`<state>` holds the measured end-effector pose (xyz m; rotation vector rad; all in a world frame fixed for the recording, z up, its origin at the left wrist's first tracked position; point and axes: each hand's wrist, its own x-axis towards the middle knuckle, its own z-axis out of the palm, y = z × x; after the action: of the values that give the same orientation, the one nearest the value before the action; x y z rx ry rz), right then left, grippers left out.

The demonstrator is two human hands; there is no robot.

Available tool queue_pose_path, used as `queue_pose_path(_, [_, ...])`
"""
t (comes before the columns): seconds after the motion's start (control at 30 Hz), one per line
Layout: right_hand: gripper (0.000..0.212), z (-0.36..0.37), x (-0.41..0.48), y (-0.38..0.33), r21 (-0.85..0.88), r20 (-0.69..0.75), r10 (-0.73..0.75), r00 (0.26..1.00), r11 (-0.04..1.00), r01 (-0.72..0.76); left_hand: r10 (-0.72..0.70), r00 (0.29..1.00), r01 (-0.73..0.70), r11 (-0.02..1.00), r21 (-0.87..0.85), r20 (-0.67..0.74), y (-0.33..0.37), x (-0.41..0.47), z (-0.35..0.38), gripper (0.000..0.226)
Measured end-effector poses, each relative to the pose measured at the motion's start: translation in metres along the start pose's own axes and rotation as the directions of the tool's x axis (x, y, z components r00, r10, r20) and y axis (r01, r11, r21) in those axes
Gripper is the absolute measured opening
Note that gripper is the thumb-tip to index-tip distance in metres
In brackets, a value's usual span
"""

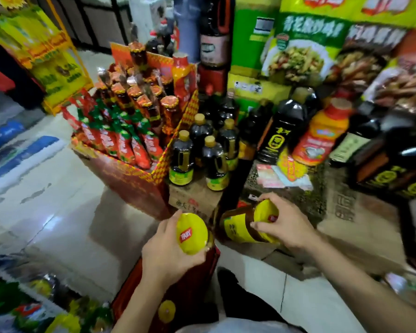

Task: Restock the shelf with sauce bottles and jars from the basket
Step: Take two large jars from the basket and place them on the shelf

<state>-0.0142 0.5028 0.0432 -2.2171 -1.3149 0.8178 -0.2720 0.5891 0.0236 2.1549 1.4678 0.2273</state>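
Note:
My left hand (165, 251) grips a jar with a yellow lid (192, 233), held upright above the red basket (178, 287) at the bottom centre. My right hand (286, 224) holds a second yellow-lidded jar (243, 227), tilted on its side with the lid toward me, just in front of a low cardboard box (190, 200). One more yellow lid (166, 311) shows inside the basket. The basket's other contents are hidden by my arms.
Several dark sauce bottles with gold caps (211, 159) stand on the cardboard box. A red display carton (135, 179) full of red bottles sits to the left. Large dark bottles (283, 131) and an orange one (322, 135) crowd the right. White tiled floor (58, 212) lies left.

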Motion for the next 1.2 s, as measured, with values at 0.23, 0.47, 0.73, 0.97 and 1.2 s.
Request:
queue_pose_path(0.23, [0.056,-0.009,-0.088,0.039,0.104,-0.204,0.259,0.944,0.965,-0.242,0.274,0.946,-0.281,0.960,0.016,0.171,0.039,0.005,0.015,0.105])
queue_pose_path(0.47, [0.068,-0.016,-0.163,0.085,0.244,-0.387,0.429,0.816,0.901,-0.358,0.456,0.853,-0.483,0.874,0.052,0.255,0.096,-0.006,0.042,0.100])
queue_pose_path(0.73, [0.053,-0.037,-0.254,0.149,0.384,-0.468,0.576,0.670,0.815,-0.433,0.566,0.728,-0.633,0.772,0.060,0.387,0.180,-0.053,0.094,0.098])
queue_pose_path(0.97, [0.072,-0.067,-0.340,0.210,0.434,-0.499,0.630,0.595,0.776,-0.458,0.622,0.648,-0.702,0.712,0.028,0.440,0.255,-0.112,0.150,0.100])
queue_pose_path(1.2, [0.056,-0.086,-0.396,0.254,0.540,-0.512,0.730,0.453,0.683,-0.491,0.663,0.547,-0.749,0.660,-0.054,0.512,0.325,-0.149,0.192,0.101])
